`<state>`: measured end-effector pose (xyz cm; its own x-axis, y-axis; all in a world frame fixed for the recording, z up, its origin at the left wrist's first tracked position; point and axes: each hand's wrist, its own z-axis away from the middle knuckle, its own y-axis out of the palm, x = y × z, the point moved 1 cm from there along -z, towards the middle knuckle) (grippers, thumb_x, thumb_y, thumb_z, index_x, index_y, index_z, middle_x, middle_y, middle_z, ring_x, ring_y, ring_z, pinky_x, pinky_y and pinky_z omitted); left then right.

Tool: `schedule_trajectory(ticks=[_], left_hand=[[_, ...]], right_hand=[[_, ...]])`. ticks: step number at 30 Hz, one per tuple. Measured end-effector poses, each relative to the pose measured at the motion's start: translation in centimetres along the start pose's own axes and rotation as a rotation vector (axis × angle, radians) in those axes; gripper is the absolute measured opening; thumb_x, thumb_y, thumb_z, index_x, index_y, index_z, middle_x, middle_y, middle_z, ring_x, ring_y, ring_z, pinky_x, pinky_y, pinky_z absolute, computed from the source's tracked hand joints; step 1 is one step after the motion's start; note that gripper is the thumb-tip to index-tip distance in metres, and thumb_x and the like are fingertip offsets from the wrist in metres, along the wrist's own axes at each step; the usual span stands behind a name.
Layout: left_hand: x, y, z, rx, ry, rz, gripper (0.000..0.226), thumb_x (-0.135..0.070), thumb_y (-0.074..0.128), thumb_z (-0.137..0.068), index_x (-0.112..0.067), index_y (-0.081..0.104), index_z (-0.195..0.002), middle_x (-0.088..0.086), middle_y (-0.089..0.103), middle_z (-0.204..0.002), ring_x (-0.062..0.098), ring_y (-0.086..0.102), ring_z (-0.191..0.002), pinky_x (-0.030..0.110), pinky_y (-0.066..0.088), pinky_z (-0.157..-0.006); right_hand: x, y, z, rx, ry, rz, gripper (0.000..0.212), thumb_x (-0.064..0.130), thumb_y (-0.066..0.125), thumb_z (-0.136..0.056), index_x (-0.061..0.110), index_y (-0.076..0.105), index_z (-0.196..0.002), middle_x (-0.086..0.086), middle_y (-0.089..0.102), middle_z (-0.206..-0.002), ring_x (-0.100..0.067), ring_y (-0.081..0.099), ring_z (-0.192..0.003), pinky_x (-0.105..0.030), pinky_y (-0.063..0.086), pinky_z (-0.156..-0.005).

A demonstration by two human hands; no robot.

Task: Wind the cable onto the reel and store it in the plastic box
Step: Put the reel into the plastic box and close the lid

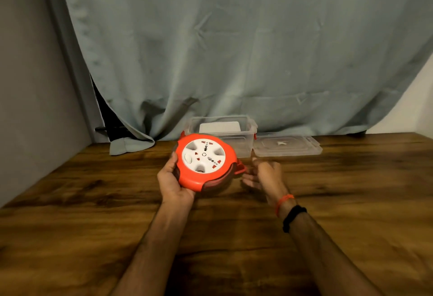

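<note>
My left hand (172,182) grips the round orange cable reel (206,161) from its left and underside, holding it tilted above the table. The reel has a white socket face, and dark cable is wound in its rim. A red plug (241,168) sticks out at the reel's right edge. My right hand (263,175) is just right of that plug, fingers loosely curled and blurred; whether it touches the plug is unclear. The clear plastic box (243,142) stands uncovered right behind the reel.
The box's clear lid (287,147) lies flat on the wooden table (93,225), to the right of the box. A grey-blue curtain (234,50) hangs behind the table, its hem resting on the back left. A grey wall closes the left side.
</note>
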<state>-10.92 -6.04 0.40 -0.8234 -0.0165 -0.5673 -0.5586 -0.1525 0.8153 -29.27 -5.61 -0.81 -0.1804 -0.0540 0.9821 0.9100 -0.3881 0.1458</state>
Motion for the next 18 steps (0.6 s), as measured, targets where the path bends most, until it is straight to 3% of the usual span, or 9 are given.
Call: schedule_trajectory(ticks=[2,4,6,9,11,15,18], left_hand=[[-0.4,-0.2,1.0,0.008,0.008,0.004,0.026,-0.026,0.054,-0.096,-0.011,0.069,-0.111,0.008,0.077,-0.09,0.03,0.068,-0.092,0.05,0.052,-0.089],[-0.7,-0.4,1.8,0.021,0.015,0.006,0.027,-0.025,0.053,-0.097,-0.012,0.068,-0.115,0.01,0.075,-0.098,0.031,0.066,-0.096,0.052,0.048,-0.096],[-0.8,-0.8,2.6,0.02,0.018,-0.006,0.029,-0.024,0.051,-0.097,-0.012,0.066,-0.119,0.01,0.074,-0.102,0.031,0.066,-0.099,0.052,0.048,-0.096],[-1.0,-1.4,3.8,0.006,0.011,-0.025,0.028,-0.023,0.051,-0.097,-0.013,0.067,-0.118,0.01,0.075,-0.096,0.03,0.067,-0.095,0.048,0.052,-0.087],[-1.4,-1.7,4.6,-0.014,0.002,-0.021,0.027,-0.024,0.051,-0.097,-0.012,0.066,-0.117,0.012,0.072,-0.102,0.031,0.066,-0.094,0.049,0.052,-0.085],[-2.2,-2.4,5.5,-0.025,-0.029,-0.054,0.034,-0.025,0.053,-0.097,-0.009,0.064,-0.125,0.016,0.068,-0.118,0.036,0.064,-0.109,0.055,0.046,-0.1],[-2.9,-3.4,5.2,-0.056,-0.009,-0.107,0.039,-0.024,0.054,-0.096,-0.009,0.06,-0.131,0.02,0.066,-0.123,0.038,0.06,-0.117,0.058,0.043,-0.104]], right_hand=[[0.1,0.6,0.6,0.112,0.08,-0.206,0.029,0.017,0.046,-0.099,0.002,0.056,-0.122,-0.02,0.066,-0.111,-0.03,0.066,-0.101,-0.042,0.053,-0.091],[0.2,1.2,1.3,0.181,0.11,-0.34,0.035,0.02,0.046,-0.098,0.005,0.05,-0.129,-0.02,0.06,-0.121,-0.031,0.06,-0.11,-0.042,0.049,-0.096],[0.5,1.8,1.9,0.214,0.139,-0.453,0.032,0.025,0.049,-0.096,0.009,0.053,-0.125,-0.017,0.061,-0.112,-0.027,0.061,-0.1,-0.039,0.05,-0.087],[0.6,2.6,3.0,0.213,0.145,-0.528,0.01,0.021,0.054,-0.093,0.013,0.06,-0.092,-0.006,0.061,-0.078,-0.018,0.058,-0.072,-0.032,0.049,-0.066],[0.2,3.0,3.5,0.215,0.124,-0.566,0.011,0.017,0.057,-0.092,0.014,0.062,-0.082,-0.002,0.064,-0.072,-0.013,0.06,-0.064,-0.028,0.05,-0.061],[-0.9,4.0,4.4,0.239,0.095,-0.519,0.013,0.014,0.056,-0.092,0.009,0.067,-0.089,-0.001,0.07,-0.074,-0.012,0.064,-0.065,-0.026,0.051,-0.061],[-1.6,5.1,4.6,0.245,0.077,-0.476,0.02,0.003,0.054,-0.091,0.008,0.063,-0.107,-0.007,0.068,-0.093,-0.016,0.063,-0.077,-0.031,0.054,-0.071]])
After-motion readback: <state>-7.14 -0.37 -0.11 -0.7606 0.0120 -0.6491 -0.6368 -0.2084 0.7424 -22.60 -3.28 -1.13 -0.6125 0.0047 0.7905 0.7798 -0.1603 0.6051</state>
